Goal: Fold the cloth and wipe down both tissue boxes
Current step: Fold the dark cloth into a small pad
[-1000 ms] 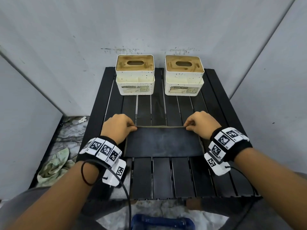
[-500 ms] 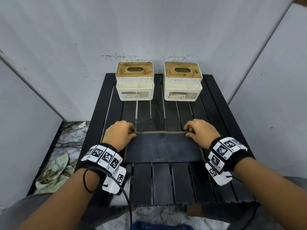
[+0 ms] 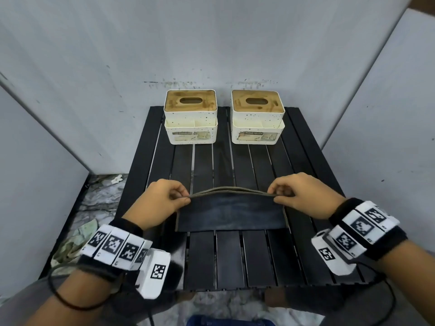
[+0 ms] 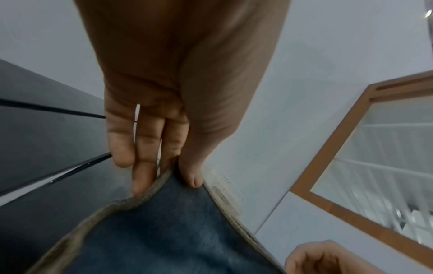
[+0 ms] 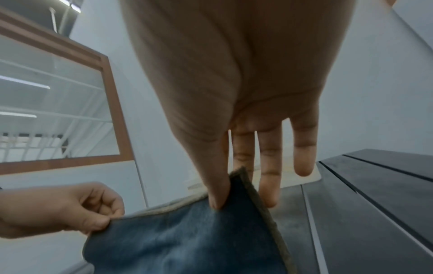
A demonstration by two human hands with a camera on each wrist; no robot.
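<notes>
Fingers (image 3: 182, 193) of left hand (image 3: 157, 203) pinched on far left corner of cloth (image 3: 230, 215), thumb over, forefinger under. Fingers (image 3: 274, 189) of right hand (image 3: 303, 196) pinched likewise on far right corner; thumb on top seen clearly from right wrist view, remaining fingers loosely extended beyond the edge. Both hands thus holding cloth, nothing else.

Cloth: dark blue, paler trim, lying on near half of black slatted counter (image 3: 230, 260), between the two hands. Far edge lifted off the slats and bowed upward in the middle; several layers visible along that edge, so judged already doubled at least once. Near edge flat on counter.

Left tissue box (image 3: 190, 121) and right tissue box (image 3: 257, 121) standing side by side at far end of counter, against wall, well apart from cloth. Cream bodies, wooden lids with oval slots; brownish smears noted on both lids.

Step in hand, as judged: folding, not yet wiping. Next move likely calls for carrying the raised far edge toward the near edge with both pinches level, so corners meet and layers do not slip apart. Then one hand to gather the pad and reach to a box. Risk: layers separating if either pinch loosened mid-fold.
</notes>
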